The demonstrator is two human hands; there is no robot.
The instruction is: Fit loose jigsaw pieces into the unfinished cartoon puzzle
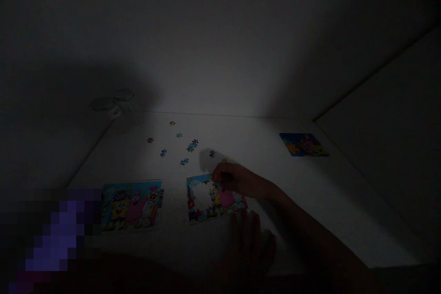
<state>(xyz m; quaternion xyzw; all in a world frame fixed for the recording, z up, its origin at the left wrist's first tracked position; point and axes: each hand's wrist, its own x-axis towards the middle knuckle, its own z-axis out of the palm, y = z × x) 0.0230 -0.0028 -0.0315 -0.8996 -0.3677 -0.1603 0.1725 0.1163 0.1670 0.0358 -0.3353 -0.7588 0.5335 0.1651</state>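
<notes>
The scene is very dim. A partly assembled jigsaw puzzle [198, 216] with a cartoon picture lies on the white table, with a bare gap left of its middle. Over its upper right part is my right hand [232, 178], fingers pinched together; whatever is between them is hidden. My left hand [250, 239] rests at the puzzle's lower right edge, fingers stretched out and its thumb apart. Beyond the puzzle, several loose puzzle pieces [184, 161] are scattered, one puzzle piece [212, 154] close to my right hand. Left of the puzzle lies a matching picture sheet [134, 206].
A blue picture card [303, 144] lies at the back right of the table [262, 142]. Round clear containers [103, 103] stand at the back left corner. White walls [213, 69] rise behind and on the right. A pixelated patch covers the lower left.
</notes>
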